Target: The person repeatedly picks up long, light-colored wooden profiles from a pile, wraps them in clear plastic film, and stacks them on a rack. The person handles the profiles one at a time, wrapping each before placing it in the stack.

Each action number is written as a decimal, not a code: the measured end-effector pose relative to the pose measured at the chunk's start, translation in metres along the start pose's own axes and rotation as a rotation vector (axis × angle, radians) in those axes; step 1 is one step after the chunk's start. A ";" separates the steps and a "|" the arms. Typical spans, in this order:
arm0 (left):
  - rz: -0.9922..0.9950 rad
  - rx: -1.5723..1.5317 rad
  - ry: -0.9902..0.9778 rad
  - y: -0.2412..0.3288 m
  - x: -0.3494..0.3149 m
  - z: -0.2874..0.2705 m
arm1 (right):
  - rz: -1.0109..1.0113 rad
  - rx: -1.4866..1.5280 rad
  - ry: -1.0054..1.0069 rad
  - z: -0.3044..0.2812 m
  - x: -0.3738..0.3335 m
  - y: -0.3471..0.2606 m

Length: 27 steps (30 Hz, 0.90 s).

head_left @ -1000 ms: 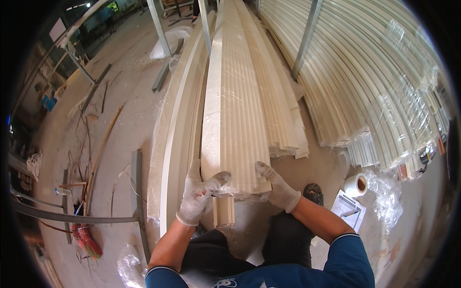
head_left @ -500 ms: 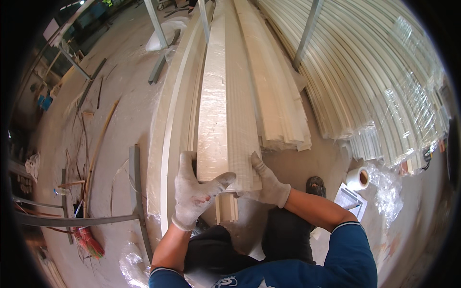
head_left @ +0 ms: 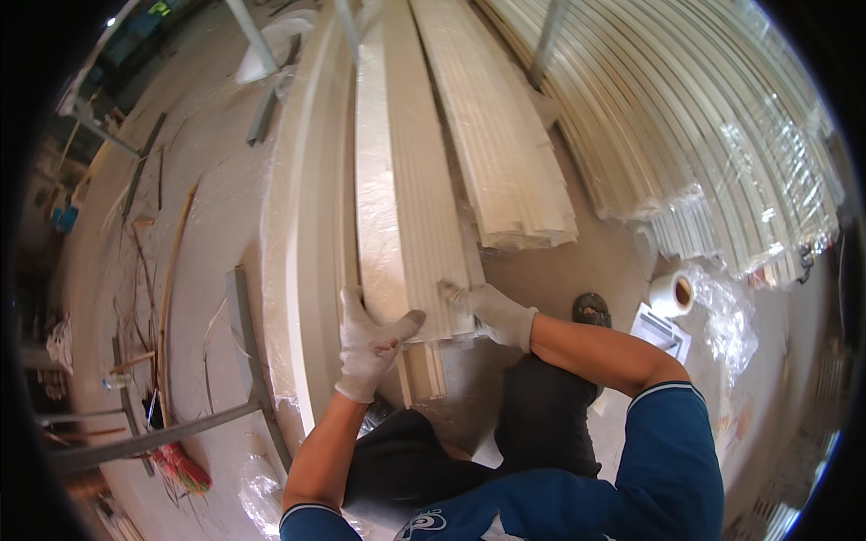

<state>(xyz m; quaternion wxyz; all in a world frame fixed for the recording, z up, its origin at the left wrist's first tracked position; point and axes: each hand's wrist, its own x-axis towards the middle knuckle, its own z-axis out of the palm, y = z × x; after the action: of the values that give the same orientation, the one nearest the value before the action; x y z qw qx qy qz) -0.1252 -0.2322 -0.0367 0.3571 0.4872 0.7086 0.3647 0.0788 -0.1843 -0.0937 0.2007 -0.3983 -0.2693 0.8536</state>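
Note:
A long bundle of cream ribbed strips [head_left: 419, 207], wrapped in clear film, stretches away from me. At its near left corner my left hand [head_left: 370, 352], in a whitish work glove, is closed, fingers along the side and thumb across the end. My right hand [head_left: 502, 316], gloved too, grips the near right edge; its fingertips over the top are slightly blurred, and any fingers underneath are hidden. Below the bundle's end a narrower cream piece [head_left: 422, 374] sticks out toward me.
More cream strips [head_left: 316, 207] lie along the left, and another wrapped bundle [head_left: 510, 171] at the right. A large stack of strips [head_left: 649, 135] fills the far right. A film roll [head_left: 670, 295] stands near crumpled film [head_left: 722, 325]. Grey metal frame bars [head_left: 248, 334] stand at left.
The view has shifted. The bundle and both hands appear a little higher in the picture; the right hand's fingers reach farther over the bundle's top. The left hand keeps its hold.

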 end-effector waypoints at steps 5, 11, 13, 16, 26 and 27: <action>-0.012 -0.183 -0.088 -0.001 -0.001 0.006 | 0.060 -0.053 0.035 -0.006 -0.009 -0.010; 0.073 -0.198 -0.131 0.000 -0.001 0.003 | 0.188 -0.759 -0.118 -0.036 -0.015 -0.036; 0.061 -0.190 -0.142 0.000 -0.001 0.003 | 0.219 -0.944 -0.246 -0.064 -0.010 -0.051; -0.144 -0.190 -0.082 0.001 -0.005 0.006 | 0.134 -1.168 -0.286 -0.134 -0.016 -0.064; -0.183 0.147 0.178 0.020 -0.002 0.036 | -0.309 -0.360 0.846 -0.370 0.024 -0.078; -0.193 0.185 0.211 0.022 -0.003 0.040 | -0.260 -0.237 0.764 -0.377 0.034 -0.078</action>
<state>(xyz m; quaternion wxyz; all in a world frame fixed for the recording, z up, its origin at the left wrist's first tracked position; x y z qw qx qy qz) -0.0810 -0.2223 -0.0363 0.2678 0.4066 0.8162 0.3109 0.3655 0.0077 -0.2675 0.3448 -0.6693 -0.3200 0.5751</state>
